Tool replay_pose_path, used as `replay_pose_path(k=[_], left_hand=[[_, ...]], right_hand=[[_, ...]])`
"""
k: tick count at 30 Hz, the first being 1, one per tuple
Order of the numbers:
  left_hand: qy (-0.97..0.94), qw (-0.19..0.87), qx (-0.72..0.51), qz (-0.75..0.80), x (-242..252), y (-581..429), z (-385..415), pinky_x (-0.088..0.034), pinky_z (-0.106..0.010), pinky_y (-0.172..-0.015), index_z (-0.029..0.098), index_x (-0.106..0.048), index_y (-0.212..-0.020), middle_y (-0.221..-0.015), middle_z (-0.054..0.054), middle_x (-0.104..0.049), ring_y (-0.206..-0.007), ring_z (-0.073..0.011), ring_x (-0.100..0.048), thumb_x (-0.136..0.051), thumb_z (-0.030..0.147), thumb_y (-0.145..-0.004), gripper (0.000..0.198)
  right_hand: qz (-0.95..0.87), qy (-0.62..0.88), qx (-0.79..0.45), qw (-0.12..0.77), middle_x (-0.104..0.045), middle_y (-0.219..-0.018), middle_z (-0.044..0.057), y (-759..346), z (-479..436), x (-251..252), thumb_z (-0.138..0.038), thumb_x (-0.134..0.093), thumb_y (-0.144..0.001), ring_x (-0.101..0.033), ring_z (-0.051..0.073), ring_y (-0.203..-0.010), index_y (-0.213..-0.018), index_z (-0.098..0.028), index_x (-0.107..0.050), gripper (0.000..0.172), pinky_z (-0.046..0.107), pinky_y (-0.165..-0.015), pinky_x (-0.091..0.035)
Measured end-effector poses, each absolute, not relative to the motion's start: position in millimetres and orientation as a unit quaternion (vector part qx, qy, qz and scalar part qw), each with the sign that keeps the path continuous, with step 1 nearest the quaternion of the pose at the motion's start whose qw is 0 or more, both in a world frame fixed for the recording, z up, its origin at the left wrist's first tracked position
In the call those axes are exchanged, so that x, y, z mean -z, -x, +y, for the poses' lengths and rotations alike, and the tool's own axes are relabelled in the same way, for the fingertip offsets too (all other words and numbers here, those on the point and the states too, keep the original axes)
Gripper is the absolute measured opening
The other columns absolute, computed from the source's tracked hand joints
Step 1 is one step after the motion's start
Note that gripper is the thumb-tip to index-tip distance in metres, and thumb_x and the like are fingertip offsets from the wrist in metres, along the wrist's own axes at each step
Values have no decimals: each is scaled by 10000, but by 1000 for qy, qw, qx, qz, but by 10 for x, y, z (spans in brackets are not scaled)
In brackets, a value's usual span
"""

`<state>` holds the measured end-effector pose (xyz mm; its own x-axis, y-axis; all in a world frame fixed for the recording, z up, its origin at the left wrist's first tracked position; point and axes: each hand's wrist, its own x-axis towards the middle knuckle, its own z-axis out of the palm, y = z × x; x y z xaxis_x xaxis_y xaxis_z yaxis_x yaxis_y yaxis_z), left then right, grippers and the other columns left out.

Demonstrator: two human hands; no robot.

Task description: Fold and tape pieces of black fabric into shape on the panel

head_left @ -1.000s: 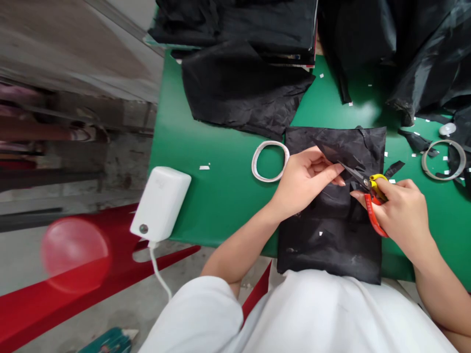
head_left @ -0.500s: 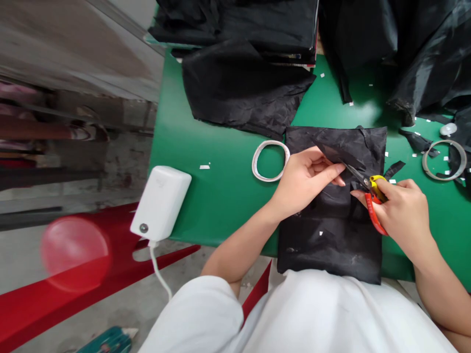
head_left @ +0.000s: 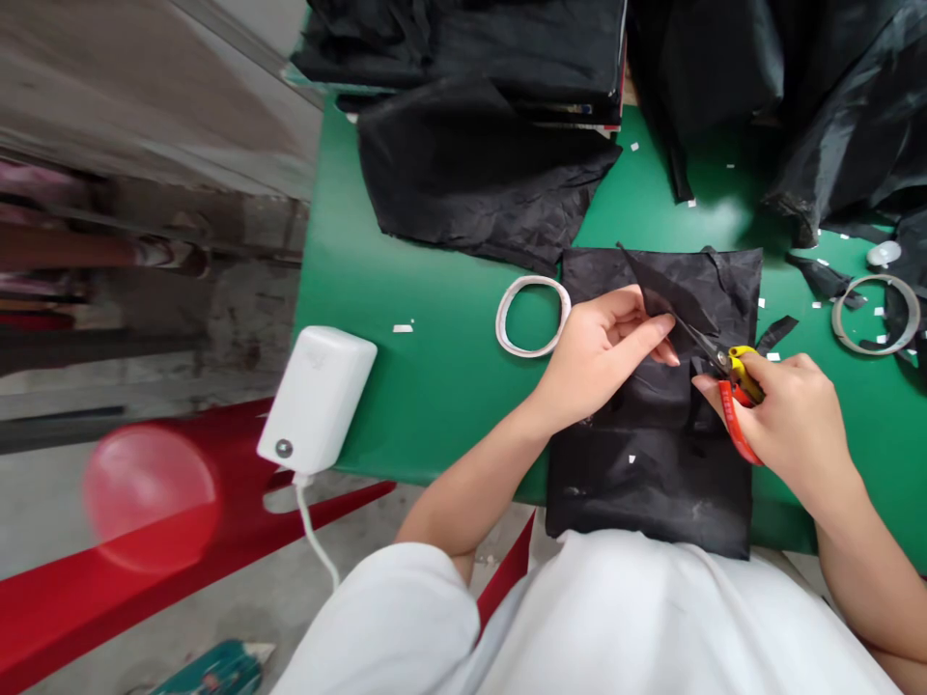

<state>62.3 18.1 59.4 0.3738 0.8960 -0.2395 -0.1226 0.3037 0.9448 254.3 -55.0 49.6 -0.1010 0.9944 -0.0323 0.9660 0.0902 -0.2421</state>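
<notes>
My left hand (head_left: 598,362) pinches a small pointed piece of black fabric (head_left: 670,294) between thumb and fingers. Wrapped around the red and yellow handles of small scissors (head_left: 737,376) is my right hand (head_left: 800,415). The scissor blades point up and left, and their tips reach the fabric piece beside my left thumb. Beneath both hands a folded black fabric sheet (head_left: 652,483) lies on the green table (head_left: 435,405), its lower edge against my white shirt. Whether the blades are cutting into the fabric, I cannot tell.
A roll of white tape (head_left: 499,317) lies left of the sheet, another tape ring (head_left: 838,328) to the right. A white power bank (head_left: 319,401) with a cable sits at the table's left edge. More black fabric (head_left: 478,174) and white scraps lie behind. A red chair (head_left: 238,454) stands left.
The black piece in my left hand has swung up and to the right, showing more of its pointed end. My right hand and the scissors have hardly moved.
</notes>
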Motion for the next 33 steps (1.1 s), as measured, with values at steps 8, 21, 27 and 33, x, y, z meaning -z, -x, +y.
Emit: replay_pose_path(k=[8, 21, 27, 33], left_hand=[[-458, 699, -357, 417, -581, -631, 176, -550, -206, -574, 133, -602, -786, -654, 10, -626, -563, -103, -639, -754, 465, -730, 370], [-483, 706, -343, 387, -594, -627, 150, -552, -203, -601, 141, -597, -742, -641, 15, -617, -598, -106, -649, -728, 413, -768, 303], [-504, 701, -334, 378, -587, -637, 127, -558, -199, -623, 140, -633, -769, -697, 0, -644, -615, -99, -645, -711, 379, -789, 251], [-515, 691, -334, 381, -563, -639, 119, -558, -212, -628, 145, -642, -784, -709, -3, -640, -619, -105, -642, -710, 370, -788, 235]], right_hand=[[-747, 651, -125, 60, -475, -495, -17, -2507, -525, -549, -658, -443, -854, -402, 154, -477, -694, -211, -482, 476, 301, -635, -321], [-758, 640, -120, 52, -520, -537, -5, -2505, -525, -554, -593, -436, -870, -448, 164, -492, -733, -202, -487, 418, 318, -676, -328], [-762, 633, -119, 60, -526, -543, -5, -2503, -525, -545, -592, -431, -878, -465, 172, -506, -733, -211, -470, 409, 321, -679, -324], [-760, 636, -103, 82, -500, -519, -6, -2504, -532, -532, -561, -420, -895, -437, 167, -511, -689, -220, -457, 401, 310, -680, -340]])
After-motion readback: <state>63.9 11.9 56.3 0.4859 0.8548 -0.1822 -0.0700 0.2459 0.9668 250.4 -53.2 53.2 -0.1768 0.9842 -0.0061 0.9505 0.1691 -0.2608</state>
